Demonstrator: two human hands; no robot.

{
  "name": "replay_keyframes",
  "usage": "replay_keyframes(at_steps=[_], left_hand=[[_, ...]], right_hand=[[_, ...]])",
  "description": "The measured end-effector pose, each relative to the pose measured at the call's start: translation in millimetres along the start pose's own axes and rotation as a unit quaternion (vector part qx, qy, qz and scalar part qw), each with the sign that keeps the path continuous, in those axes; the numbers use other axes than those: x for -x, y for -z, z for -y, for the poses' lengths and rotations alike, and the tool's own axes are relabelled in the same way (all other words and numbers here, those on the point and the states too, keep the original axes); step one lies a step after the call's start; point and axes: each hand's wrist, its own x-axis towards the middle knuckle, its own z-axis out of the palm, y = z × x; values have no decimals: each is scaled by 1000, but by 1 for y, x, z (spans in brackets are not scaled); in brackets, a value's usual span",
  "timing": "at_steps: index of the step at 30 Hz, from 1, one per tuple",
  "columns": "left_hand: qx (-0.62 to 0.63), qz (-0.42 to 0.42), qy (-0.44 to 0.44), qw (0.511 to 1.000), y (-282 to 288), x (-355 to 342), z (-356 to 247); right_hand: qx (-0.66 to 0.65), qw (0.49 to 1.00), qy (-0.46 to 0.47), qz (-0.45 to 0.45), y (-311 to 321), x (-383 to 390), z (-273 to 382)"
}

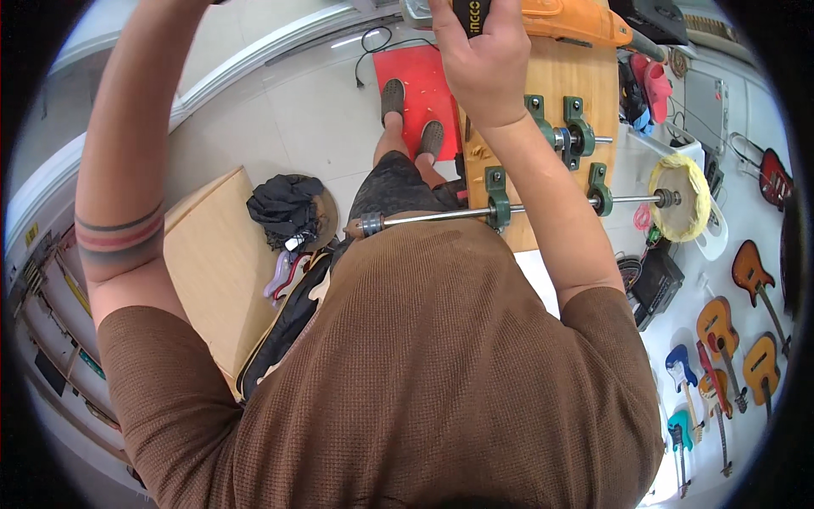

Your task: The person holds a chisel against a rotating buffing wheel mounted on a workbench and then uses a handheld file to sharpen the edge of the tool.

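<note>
At the top middle, my right hand [485, 64] is wrapped around the black-labelled body of an orange power tool [572, 19]. Its casing narrows to a dark end on the right; the exact kind is unclear. My left forearm [127, 127] reaches up at the left, and the hand lies beyond the top edge. Below my right wrist is a wooden bench top [536, 229] carrying green bearing blocks [498, 197]. A long steel shaft [441, 214] runs through two of them, ending in a yellow-rimmed disc [681, 197] on the right.
A red mat [415, 76] lies under my feet, beside a black cord with a plug [360, 82]. To the left stand a wooden panel [212, 271] and a stool with black cloth [288, 208]. Several guitars [718, 327] hang at the right.
</note>
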Motion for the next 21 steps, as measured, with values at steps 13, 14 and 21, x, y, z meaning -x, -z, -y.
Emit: replay_keyframes(at_steps=[13, 14, 21], left_hand=[[-136, 9, -17, 991, -28, 5, 26], [-96, -5, -43, 994, -30, 6, 27], [65, -90, -53, 992, -10, 6, 29]], right_hand=[[-18, 997, -57, 39, 5, -3, 4], [-21, 996, -69, 44, 8, -2, 9], [-114, 993, -36, -4, 1, -31, 21]])
